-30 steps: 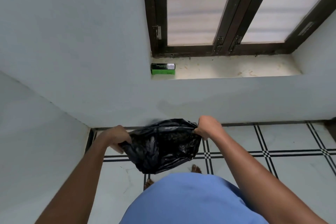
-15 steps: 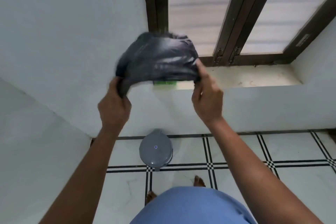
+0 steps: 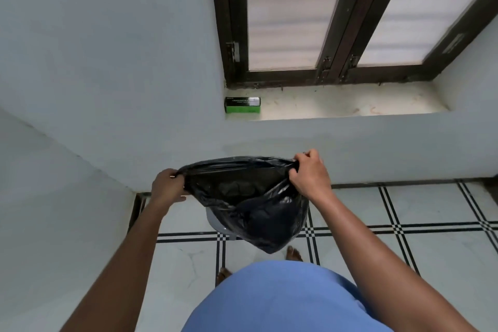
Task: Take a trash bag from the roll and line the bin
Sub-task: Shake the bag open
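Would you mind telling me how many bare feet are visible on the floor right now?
2. One foot shows its toes just below the black trash bag; the other foot peeks out lower left, beside the blue shirt. Both are mostly hidden.

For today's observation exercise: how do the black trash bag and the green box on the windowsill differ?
The trash bag is black, limp and crinkled; the green box is rigid and straight-edged. The bag hangs open between the left hand and right hand; the box rests untouched on the windowsill.
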`<action>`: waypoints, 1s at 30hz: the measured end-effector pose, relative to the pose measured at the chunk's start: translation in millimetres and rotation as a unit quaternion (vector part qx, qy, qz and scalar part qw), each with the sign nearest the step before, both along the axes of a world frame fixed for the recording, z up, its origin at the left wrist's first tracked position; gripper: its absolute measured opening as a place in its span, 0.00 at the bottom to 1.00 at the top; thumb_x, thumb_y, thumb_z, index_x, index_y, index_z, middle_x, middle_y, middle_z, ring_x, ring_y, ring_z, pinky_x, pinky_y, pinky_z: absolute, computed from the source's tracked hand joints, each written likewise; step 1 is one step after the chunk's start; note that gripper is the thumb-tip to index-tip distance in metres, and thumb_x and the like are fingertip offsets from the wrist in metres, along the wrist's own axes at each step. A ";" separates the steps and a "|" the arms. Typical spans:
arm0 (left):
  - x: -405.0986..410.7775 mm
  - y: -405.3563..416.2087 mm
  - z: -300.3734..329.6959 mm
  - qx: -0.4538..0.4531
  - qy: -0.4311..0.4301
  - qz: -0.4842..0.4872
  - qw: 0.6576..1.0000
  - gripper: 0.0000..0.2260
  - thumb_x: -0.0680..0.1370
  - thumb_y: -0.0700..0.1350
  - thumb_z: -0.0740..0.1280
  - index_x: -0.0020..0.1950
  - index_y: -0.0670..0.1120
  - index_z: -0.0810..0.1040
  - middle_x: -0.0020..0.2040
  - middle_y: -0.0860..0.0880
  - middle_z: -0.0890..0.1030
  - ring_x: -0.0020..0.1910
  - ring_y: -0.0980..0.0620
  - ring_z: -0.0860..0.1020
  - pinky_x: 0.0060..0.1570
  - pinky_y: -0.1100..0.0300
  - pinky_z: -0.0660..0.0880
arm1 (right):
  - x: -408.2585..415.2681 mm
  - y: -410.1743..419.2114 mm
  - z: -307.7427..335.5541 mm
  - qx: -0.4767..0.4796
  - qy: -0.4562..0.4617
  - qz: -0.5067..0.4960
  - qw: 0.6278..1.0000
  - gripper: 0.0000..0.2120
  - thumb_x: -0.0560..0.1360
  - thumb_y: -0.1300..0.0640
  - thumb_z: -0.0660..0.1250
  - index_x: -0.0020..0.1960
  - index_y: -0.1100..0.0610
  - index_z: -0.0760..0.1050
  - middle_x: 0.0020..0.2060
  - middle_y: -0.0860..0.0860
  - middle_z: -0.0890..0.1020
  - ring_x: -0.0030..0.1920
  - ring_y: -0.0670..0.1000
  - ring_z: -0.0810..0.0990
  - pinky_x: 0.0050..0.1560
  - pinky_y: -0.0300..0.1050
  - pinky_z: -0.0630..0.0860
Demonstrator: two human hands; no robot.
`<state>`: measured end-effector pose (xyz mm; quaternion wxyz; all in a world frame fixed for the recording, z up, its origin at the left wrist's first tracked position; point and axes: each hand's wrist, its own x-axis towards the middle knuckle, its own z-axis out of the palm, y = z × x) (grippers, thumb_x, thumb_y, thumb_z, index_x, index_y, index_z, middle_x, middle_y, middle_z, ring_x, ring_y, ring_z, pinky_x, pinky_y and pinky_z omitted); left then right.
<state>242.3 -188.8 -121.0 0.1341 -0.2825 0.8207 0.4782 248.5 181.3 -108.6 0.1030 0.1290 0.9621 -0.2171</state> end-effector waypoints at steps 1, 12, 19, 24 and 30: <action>-1.3 0.7 -0.1 0.098 -0.017 0.054 0.994 0.06 0.85 0.42 0.67 0.56 0.41 0.82 0.54 0.39 0.87 0.47 0.40 0.88 0.44 0.47 0.87 | -0.6 1.0 -1.9 0.002 0.021 -0.003 1.000 0.19 0.82 0.52 0.71 0.70 0.58 0.79 0.67 0.57 0.72 0.69 0.61 0.75 0.69 0.58 0.79; 2.1 5.3 12.2 0.390 -0.028 0.020 0.920 0.18 0.84 0.39 0.70 0.74 0.39 0.80 0.68 0.41 0.86 0.69 0.42 0.83 0.72 0.44 0.77 | 4.4 -5.5 0.4 0.103 -0.040 -0.051 0.993 0.16 0.79 0.43 0.68 0.58 0.52 0.86 0.66 0.57 0.68 0.69 0.63 0.65 0.71 0.59 0.69; 6.3 19.9 19.4 0.306 -0.054 -0.075 0.947 0.18 0.78 0.32 0.75 0.68 0.41 0.83 0.62 0.38 0.88 0.65 0.36 0.85 0.69 0.44 0.80 | 5.3 -32.0 14.1 0.154 -0.179 -0.002 0.972 0.20 0.78 0.44 0.68 0.68 0.49 0.81 0.71 0.59 0.64 0.71 0.63 0.62 0.71 0.60 0.65; 8.7 28.3 26.1 0.323 -0.077 -0.188 0.924 0.17 0.79 0.34 0.75 0.68 0.41 0.83 0.66 0.34 0.85 0.68 0.34 0.83 0.73 0.41 0.77 | 13.5 -54.3 3.9 -0.063 -0.119 0.117 0.984 0.61 0.61 0.25 0.82 0.86 0.39 0.57 0.86 0.53 0.59 0.85 0.61 0.59 0.84 0.67 0.60; 23.3 58.5 20.6 0.245 -0.098 -0.327 0.908 0.21 0.76 0.37 0.80 0.68 0.46 0.84 0.61 0.44 0.89 0.61 0.46 0.87 0.63 0.56 0.82 | 46.1 -64.7 -17.3 -0.244 -0.184 0.121 0.944 0.13 0.76 0.44 0.80 0.59 0.42 0.83 0.48 0.43 0.89 0.53 0.50 0.88 0.52 0.45 0.81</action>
